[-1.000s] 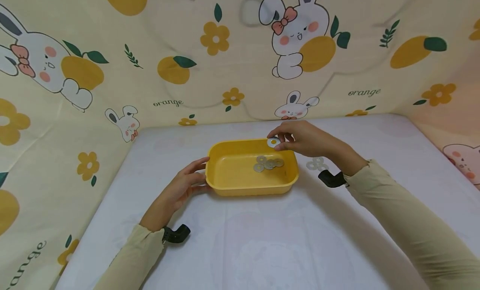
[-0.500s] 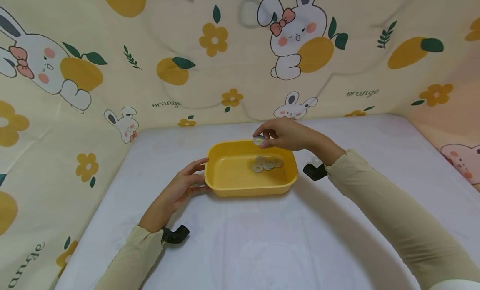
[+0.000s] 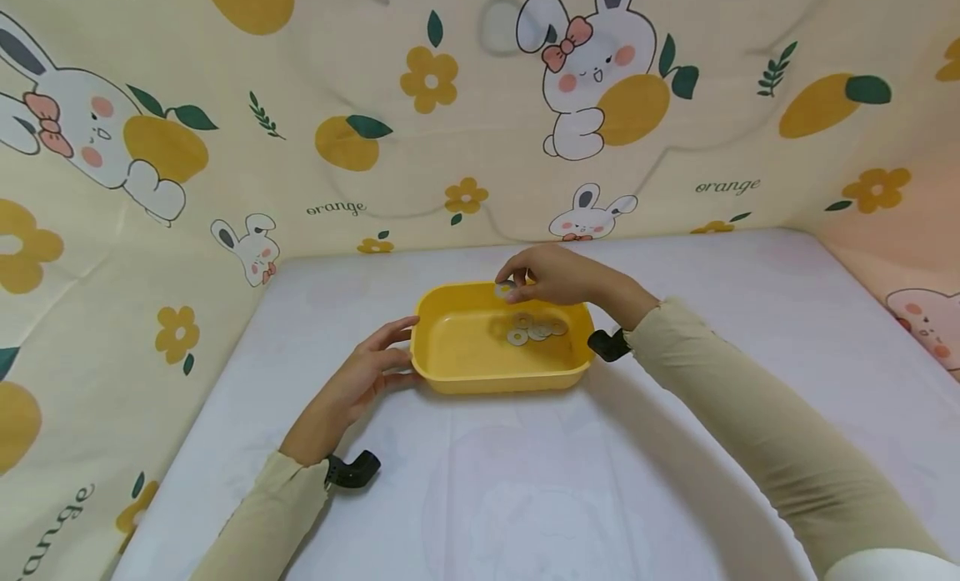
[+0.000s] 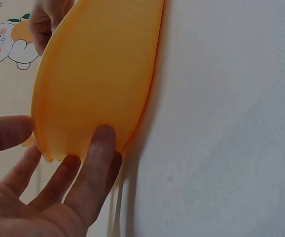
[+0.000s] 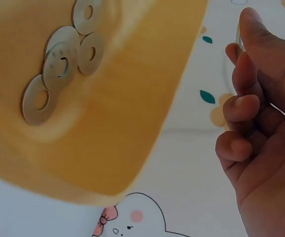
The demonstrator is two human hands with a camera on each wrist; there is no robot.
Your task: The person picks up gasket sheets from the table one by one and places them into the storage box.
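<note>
A yellow plastic basin stands on the white-covered table. Several flat metal washers lie in its right half, some overlapping, as the right wrist view also shows. My right hand pinches one washer between thumb and fingers above the basin's far rim. In the right wrist view that washer shows only as a thin edge beside the thumb of the right hand. My left hand touches the basin's left end; in the left wrist view its spread fingers rest against the outer wall.
A cream cloth printed with rabbits, oranges and flowers rises behind the table and along its sides. Both wrists carry a black camera mount. The white table cover extends in front of the basin.
My right hand has moved left along the far rim with the pinched washer, then slightly lower. Loose washers seen earlier right of the basin are now behind the right arm. The left hand stays put.
</note>
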